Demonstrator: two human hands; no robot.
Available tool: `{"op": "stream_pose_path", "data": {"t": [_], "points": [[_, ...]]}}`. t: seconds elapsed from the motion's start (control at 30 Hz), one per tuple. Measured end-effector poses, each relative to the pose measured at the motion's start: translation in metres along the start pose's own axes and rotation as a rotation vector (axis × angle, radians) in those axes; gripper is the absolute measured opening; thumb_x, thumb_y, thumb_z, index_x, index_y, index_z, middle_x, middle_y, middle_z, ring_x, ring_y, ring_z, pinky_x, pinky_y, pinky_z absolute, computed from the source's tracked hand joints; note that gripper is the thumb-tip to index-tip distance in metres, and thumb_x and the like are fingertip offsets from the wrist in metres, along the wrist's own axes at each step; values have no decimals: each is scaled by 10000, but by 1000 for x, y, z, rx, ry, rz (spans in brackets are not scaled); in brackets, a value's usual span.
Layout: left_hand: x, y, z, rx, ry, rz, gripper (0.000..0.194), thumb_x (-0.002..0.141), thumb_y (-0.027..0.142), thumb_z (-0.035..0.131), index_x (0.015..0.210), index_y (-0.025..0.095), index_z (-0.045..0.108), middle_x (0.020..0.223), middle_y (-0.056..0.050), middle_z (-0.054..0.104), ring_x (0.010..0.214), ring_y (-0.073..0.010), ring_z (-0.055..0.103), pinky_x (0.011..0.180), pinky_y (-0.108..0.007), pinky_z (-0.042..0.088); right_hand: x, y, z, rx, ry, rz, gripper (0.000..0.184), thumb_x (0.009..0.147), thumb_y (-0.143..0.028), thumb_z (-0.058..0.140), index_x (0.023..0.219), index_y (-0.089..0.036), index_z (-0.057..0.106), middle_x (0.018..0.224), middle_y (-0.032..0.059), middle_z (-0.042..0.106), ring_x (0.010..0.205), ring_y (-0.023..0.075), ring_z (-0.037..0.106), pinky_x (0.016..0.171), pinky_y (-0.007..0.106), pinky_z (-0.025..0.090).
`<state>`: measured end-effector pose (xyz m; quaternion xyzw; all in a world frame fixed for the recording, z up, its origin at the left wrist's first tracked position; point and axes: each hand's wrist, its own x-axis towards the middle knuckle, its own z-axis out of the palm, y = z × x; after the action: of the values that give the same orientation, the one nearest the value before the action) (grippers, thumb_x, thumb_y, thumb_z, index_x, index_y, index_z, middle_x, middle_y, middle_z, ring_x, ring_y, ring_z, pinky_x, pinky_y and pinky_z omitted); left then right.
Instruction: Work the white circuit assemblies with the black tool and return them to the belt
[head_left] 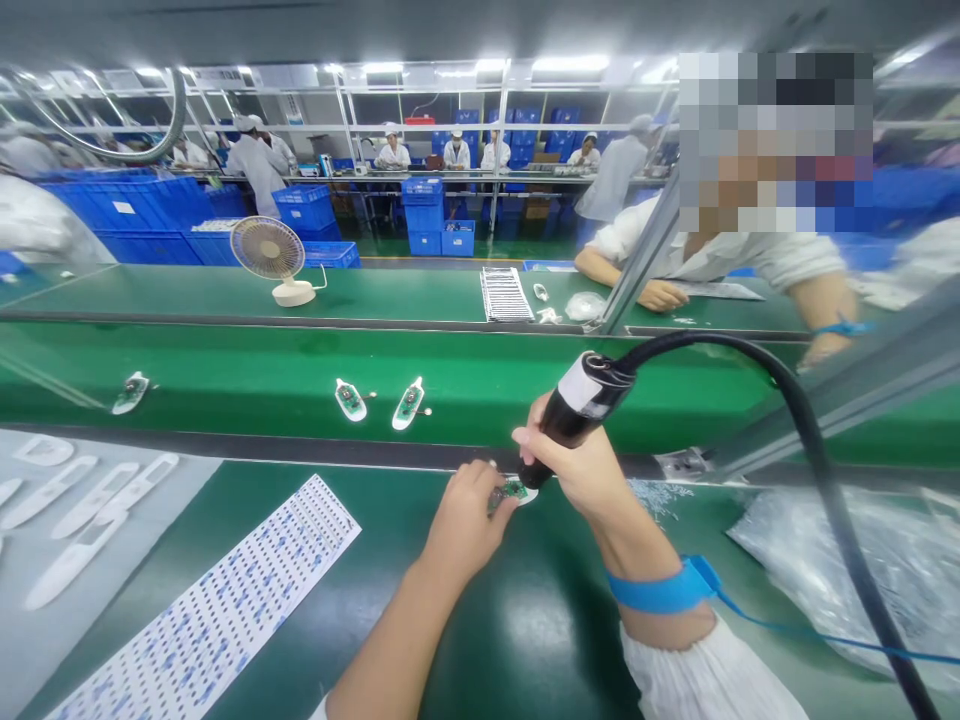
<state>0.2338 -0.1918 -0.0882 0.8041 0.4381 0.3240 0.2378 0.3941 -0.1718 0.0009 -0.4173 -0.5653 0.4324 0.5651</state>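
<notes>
The right hand [574, 460] is wrapped around a black electric screwdriver [574, 415] — its fingers closed on the barrel, the tool tilted with its lower end at a circuit board [514, 489] in a white shell. The left hand [469, 505] pinches that board between thumb and fingers, near the far edge of the green bench [360, 580]. A blue wrist strap [660, 592] circles the right wrist. To the right lie small screws [660, 498] and a clear plastic bag [862, 560]; to the left, a printed sheet [225, 610] and white casings [97, 505]. Beyond — on the green belt [247, 370] — sit three more boards in shells [350, 399].
</notes>
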Motion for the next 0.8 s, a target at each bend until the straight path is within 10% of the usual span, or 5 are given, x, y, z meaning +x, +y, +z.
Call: {"op": "stream_pose_path", "data": {"t": [0.3, 0.53, 0.8], "points": [[-1, -2, 0, 18, 2, 6, 74, 920, 160, 629, 937, 188, 564, 979, -54, 636, 938, -258, 573, 853, -425, 470, 0, -6, -2, 191, 204, 15, 279, 761, -335, 802, 898, -207, 595, 571, -36, 591, 509, 169, 558, 564, 304, 478], [14, 3, 8, 13, 23, -50, 36, 932, 168, 609, 941, 203, 612, 1003, -60, 661, 947, -245, 602, 800, -390, 505, 12, -17, -75, 243, 1433, -554, 362, 781, -533, 763, 791, -278, 507, 689, -12, 644, 655, 263, 654, 766, 472, 585], [143, 13, 46, 120, -70, -33, 110, 901, 279, 706, 944, 180, 684, 943, -64, 677, 917, -236, 631, 831, -376, 523, 8, -8, -85, 140, 1373, -437, 352, 769, -541, 766, 858, -265, 565, 765, 97, 679, 610, 321, 652, 682, 578, 580]]}}
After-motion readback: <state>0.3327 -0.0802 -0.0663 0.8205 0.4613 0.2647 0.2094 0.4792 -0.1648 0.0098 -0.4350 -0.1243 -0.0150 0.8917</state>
